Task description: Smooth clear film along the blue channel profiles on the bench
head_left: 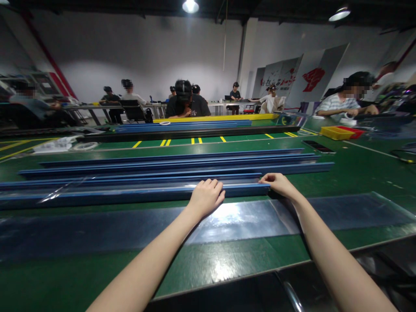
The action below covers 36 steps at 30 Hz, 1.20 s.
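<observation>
My left hand [208, 197] lies over a long blue channel strip [146, 194], its fingers curled across the raised edges. At the strip's right end, the fingers of my right hand [280, 184] are closed on the corner, thumb and forefinger close together. Clear plastic film [113, 183] shows along the inside of this strip, with shiny creases toward the left. Nearer to me, a wide clear plastic sheet [247, 219] lies flat under my forearms.
Behind my hands lie several more blue strips [162, 164]. Farther back are a long black bar [201, 133], a yellow bar [221, 118], a phone [318, 146], a yellow bin [336, 133] and white crumpled plastic [55, 145]. Other people sit around the green table [211, 277] and beyond.
</observation>
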Each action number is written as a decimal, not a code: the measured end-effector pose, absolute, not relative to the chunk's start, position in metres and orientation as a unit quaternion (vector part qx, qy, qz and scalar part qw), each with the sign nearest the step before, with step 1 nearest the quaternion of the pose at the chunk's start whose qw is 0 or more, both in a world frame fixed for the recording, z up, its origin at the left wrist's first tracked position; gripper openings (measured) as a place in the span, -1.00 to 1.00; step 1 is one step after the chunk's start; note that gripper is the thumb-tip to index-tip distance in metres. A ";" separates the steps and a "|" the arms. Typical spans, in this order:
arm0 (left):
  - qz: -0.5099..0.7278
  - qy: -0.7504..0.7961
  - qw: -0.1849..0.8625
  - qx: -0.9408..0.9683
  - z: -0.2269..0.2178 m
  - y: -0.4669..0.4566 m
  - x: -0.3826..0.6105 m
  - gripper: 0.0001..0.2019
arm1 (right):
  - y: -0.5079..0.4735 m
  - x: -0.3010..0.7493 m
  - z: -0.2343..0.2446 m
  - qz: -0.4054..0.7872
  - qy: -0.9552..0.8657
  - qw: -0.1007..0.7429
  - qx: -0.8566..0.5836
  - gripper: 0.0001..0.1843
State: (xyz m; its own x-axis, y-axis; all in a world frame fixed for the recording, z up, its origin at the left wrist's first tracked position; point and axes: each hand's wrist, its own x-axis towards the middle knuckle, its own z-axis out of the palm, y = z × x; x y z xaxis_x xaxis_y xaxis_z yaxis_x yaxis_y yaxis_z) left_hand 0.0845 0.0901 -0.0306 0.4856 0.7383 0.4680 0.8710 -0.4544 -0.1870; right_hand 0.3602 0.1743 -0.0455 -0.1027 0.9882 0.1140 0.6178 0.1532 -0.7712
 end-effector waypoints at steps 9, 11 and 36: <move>-0.164 -0.481 0.196 -0.839 -0.030 0.090 0.085 -0.77 | 0.174 0.358 -0.045 0.301 -0.677 0.325 -0.588 -0.75; -0.165 -0.480 0.195 -0.839 -0.030 0.090 0.085 -0.77 | 0.174 0.358 -0.044 0.306 -0.678 0.325 -0.583 -0.76; -0.168 -0.484 0.200 -0.835 -0.030 0.090 0.086 -0.77 | 0.174 0.356 -0.053 0.274 -0.686 0.342 -0.581 -0.75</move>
State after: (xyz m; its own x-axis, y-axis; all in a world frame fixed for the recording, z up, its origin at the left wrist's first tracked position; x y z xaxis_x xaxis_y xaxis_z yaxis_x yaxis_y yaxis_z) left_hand 0.0859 0.0896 -0.0304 0.4758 0.7410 0.4738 0.8754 -0.4515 -0.1728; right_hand 0.3563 0.1744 -0.0529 -0.0919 0.9844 0.1500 0.6093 0.1747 -0.7734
